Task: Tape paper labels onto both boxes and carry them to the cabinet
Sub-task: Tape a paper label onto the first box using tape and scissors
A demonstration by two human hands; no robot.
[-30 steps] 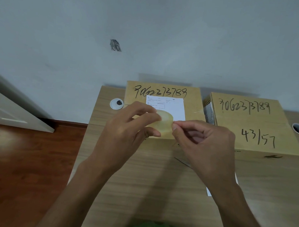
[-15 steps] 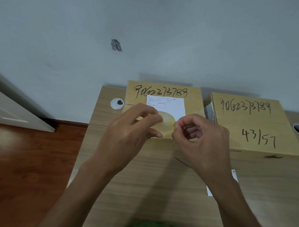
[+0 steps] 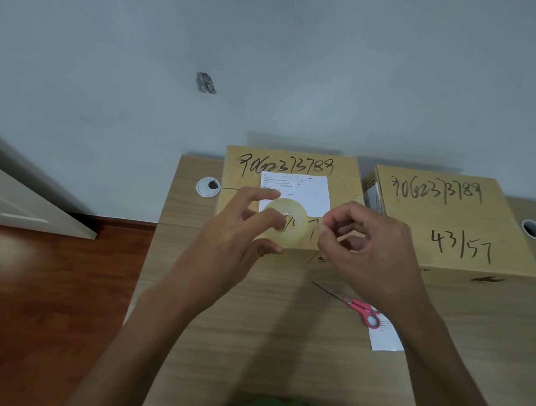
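**Over the left box, hunting the tape end**

Above the left box [image 3: 293,164], where a paper label [image 3: 310,192] lies loose on top, the left hand [image 3: 228,247] grips the clear tape roll [image 3: 287,222] by its rim, steadying it. The right hand [image 3: 363,247] pinches at the roll's edge, probably to peel the free end. Scissors [image 3: 348,301] and a second label [image 3: 385,337] wait on the desk [image 3: 254,340], near the right box [image 3: 456,223].

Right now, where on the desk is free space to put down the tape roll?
Bare wood lies on the wooden desk near its front edge, left of the pink-handled scissors. It is crowded further back: two cardboard boxes, and scissors over a white paper label at right.
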